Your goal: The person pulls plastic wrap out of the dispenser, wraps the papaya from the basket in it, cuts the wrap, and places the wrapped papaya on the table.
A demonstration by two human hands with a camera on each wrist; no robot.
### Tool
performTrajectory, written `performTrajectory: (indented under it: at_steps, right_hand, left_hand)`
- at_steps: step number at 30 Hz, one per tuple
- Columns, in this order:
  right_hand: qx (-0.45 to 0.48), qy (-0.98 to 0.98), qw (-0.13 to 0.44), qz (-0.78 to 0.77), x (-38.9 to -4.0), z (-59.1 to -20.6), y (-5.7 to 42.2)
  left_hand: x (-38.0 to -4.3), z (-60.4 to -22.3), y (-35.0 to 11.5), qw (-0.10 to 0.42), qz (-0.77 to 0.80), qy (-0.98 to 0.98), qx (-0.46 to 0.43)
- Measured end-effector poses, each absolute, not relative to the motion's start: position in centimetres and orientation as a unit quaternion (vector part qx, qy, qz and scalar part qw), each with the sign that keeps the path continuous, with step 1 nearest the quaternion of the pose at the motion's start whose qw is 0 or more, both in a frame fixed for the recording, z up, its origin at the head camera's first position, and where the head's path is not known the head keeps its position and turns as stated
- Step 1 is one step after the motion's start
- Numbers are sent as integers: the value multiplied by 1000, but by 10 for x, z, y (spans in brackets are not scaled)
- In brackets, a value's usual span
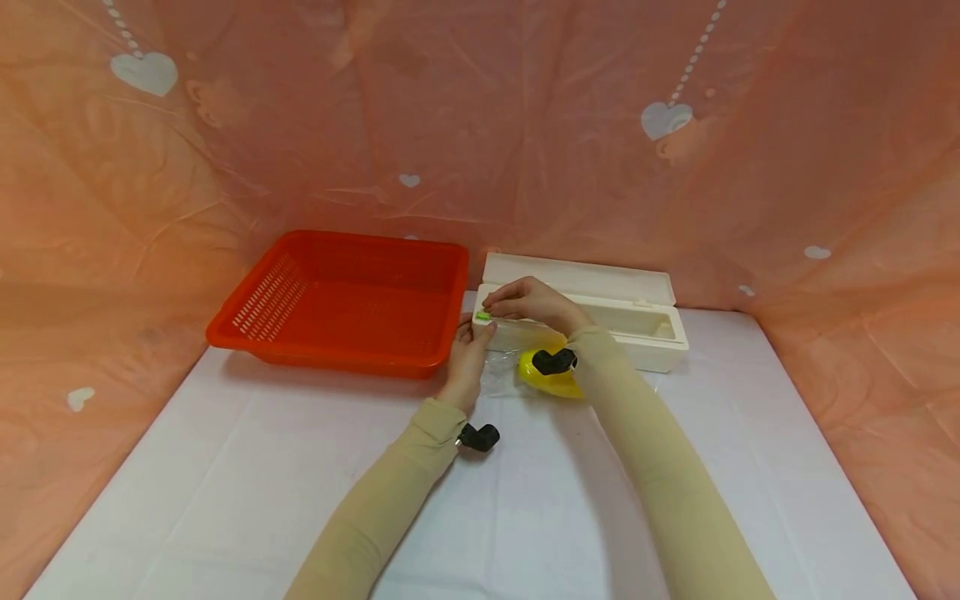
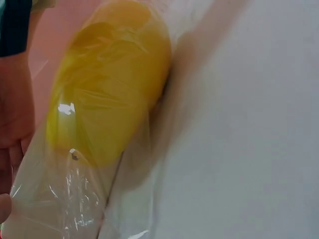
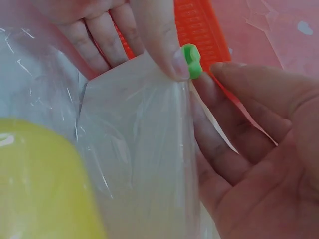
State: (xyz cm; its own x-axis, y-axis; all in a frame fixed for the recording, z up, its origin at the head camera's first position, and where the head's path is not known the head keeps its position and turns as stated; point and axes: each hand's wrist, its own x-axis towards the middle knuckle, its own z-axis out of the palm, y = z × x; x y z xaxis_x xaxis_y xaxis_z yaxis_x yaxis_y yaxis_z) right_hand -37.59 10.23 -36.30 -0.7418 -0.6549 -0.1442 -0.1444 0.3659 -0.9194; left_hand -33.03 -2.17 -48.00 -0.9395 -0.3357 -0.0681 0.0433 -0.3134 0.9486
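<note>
A long white cling film dispenser (image 1: pixel 652 360) stands with its lid tipped back. Its green slide cutter (image 3: pixel 193 60) sits at the left end of the front edge. My left hand (image 1: pixel 467 367) grips that end, thumb on the film at the front and fingers round the side. The fingers of my right hand (image 1: pixel 536 304) are bent at the green cutter, fingertips right at it. Clear cling film (image 3: pixel 134 129) hangs down the dispenser's front. It lies over a smooth, rounded yellow object (image 2: pixel 112 74) on the table, whose kind I cannot tell.
An orange-red plastic basket (image 1: pixel 345 362) with slotted sides stands left of the dispenser, close to my left hand. A white cloth covers the table (image 1: pixel 262 483). Behind and on both sides hangs a pink-orange curtain (image 1: pixel 450 125) with white hearts.
</note>
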Motion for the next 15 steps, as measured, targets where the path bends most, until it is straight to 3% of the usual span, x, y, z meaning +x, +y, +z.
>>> performTrajectory:
  at_steps: [7, 15]
  right_hand:
    - [-263, 790, 243, -497, -375, -364, 98]
    - [-258, 803, 225, -487, -374, -362, 92]
  left_hand:
    - [-311, -454, -19, 88, -812, -557, 149]
    - [-295, -432, -18, 89, -827, -532, 158]
